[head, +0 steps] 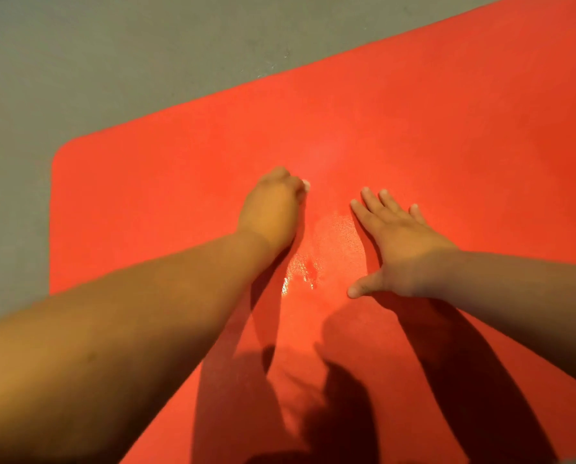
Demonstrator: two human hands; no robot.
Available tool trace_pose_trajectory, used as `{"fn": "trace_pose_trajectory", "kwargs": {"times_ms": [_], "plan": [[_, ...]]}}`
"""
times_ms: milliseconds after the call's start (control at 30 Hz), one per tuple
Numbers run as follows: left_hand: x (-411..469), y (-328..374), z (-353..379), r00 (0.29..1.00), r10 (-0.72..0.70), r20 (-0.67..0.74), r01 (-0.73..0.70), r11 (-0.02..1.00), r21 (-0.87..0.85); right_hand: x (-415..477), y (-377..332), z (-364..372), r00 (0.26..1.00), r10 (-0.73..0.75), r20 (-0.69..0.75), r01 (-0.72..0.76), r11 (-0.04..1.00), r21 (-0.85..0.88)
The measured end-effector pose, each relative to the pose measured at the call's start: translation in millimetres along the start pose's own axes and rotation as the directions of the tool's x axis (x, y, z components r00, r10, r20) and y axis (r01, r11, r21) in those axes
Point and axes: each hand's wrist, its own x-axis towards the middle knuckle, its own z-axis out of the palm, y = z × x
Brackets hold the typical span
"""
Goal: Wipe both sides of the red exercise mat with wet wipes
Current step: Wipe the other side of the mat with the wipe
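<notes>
Left forearm (112,313): closest to the lens, stretched out over the mat.
Left hand (273,209): knuckles up, fingers curled round a wipe (306,185); only a white corner shows at its fingertips.
Right hand (403,242): flat, fingers spread, palm down, holding nothing.
Wet patch (313,256): glistening between both hands.
Mat (447,128): red, under both hands.
Floor (79,61): grey, beyond the left hand.

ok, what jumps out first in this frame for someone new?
The red exercise mat fills most of the view, slanting across the grey floor. Mid-frame the left hand curls over a white wet wipe, barely showing, while the right hand lies flat on the mat. A wet sheen glistens between them.
</notes>
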Motion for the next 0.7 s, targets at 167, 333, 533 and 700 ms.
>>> {"fn": "trace_pose_trajectory", "kwargs": {"times_ms": [167,333,533,700], "plan": [[-121.9,16.1,-3.0,0.795,0.545,0.267,-0.508,0.838,-0.199,-7.6,8.3,-3.1,0.998,-0.061,0.026,0.063,0.995,-0.08],[-80.9,-9.5,-13.1,0.88,0.44,0.176,-0.445,0.896,-0.018,-36.3,10.2,11.2,0.993,-0.099,0.061,0.107,0.984,-0.142],[-80.2,9.9,-5.0,0.999,-0.004,0.032,0.003,0.999,0.035,-64.4,-0.5,31.9,0.994,-0.087,0.067,0.096,0.984,-0.148],[-202.1,38.5,-4.5,0.822,0.486,0.297,-0.452,0.874,-0.181,-91.3,-1.5,47.0,0.982,-0.138,0.13,0.162,0.966,-0.203]]}}
